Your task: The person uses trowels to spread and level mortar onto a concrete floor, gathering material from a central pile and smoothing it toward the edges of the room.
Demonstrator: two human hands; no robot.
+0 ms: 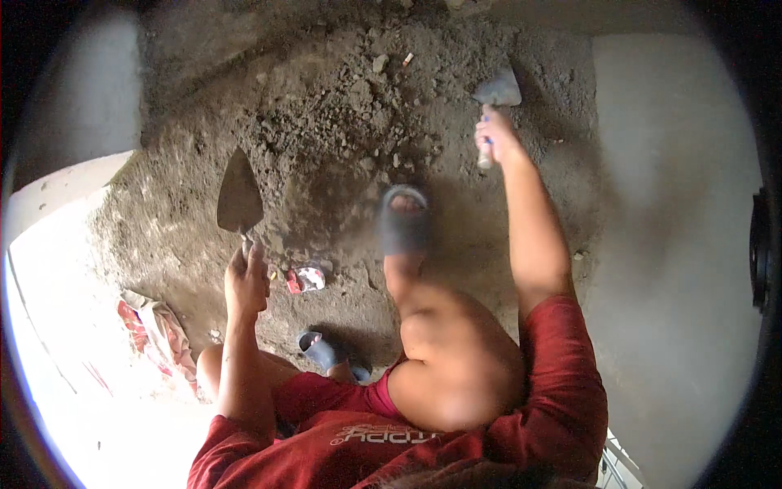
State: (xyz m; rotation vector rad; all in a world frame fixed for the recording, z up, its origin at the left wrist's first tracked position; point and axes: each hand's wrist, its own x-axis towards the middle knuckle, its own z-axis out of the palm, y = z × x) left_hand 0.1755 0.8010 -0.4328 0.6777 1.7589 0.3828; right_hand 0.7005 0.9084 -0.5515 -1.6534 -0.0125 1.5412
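Observation:
In my left hand (pixel 248 281) is a pointed trowel (pixel 239 196), its fingers closed round the handle and its dark blade aimed away from me above the dirt. My right arm reaches far forward. Closed round a pale handle, my right hand (pixel 495 134) holds a second trowel (pixel 498 88), whose grey blade is near the soil at the far right and slightly blurred. Loose crumbly soil (pixel 350 114) with small clods lies between the two blades, mostly beyond my slippered foot.
A smooth grey wall (pixel 676 204) runs along the right. My slippers (pixel 405 224) are on the dirt floor. Near my left side lie a red and white crumpled wrapper (pixel 306 279) and a torn red and beige sack (pixel 155 330). A stone (pixel 380 63) sits farther off.

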